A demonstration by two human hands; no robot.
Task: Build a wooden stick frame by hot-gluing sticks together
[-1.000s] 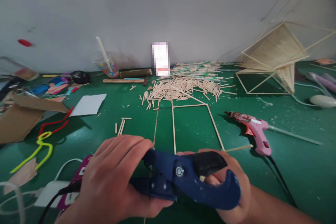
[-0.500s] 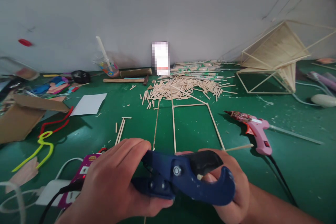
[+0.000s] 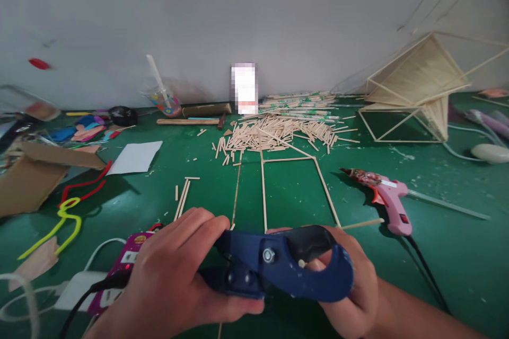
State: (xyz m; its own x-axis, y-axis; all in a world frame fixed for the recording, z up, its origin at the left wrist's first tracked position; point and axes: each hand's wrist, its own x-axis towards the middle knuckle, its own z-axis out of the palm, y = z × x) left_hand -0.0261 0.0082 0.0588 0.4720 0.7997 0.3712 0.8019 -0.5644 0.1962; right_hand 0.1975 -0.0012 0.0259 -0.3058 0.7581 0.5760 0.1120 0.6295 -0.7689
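My left hand (image 3: pixel 170 270) is wrapped round the handles of a blue pipe cutter (image 3: pixel 248 254). The cutter's hooked jaw and dark blade point right, with a gap between them. Inside that gap shows the round end of a thin wooden stick (image 3: pixel 302 263). My right hand (image 3: pixel 353 275) is closed behind the jaw, its thumb against the stick; the rest of the stick is mostly hidden. Just beyond the cutter, a frame of thin wooden sticks (image 3: pixel 264 196) lies on the green table (image 3: pixel 294 190).
A pink glue gun (image 3: pixel 392 196) lies to the right, its cord running toward me. Many short stick pieces (image 3: pixel 270 135) are heaped at the back. A stick model (image 3: pixel 417 90) stands back right. A purple power strip (image 3: pixel 133 249) and cables sit beside my left hand.
The cutter's hooked jaw has tilted up slightly and sits a little closer to the blade. More of the stick's end shows in the gap. Both hands stay almost in place.
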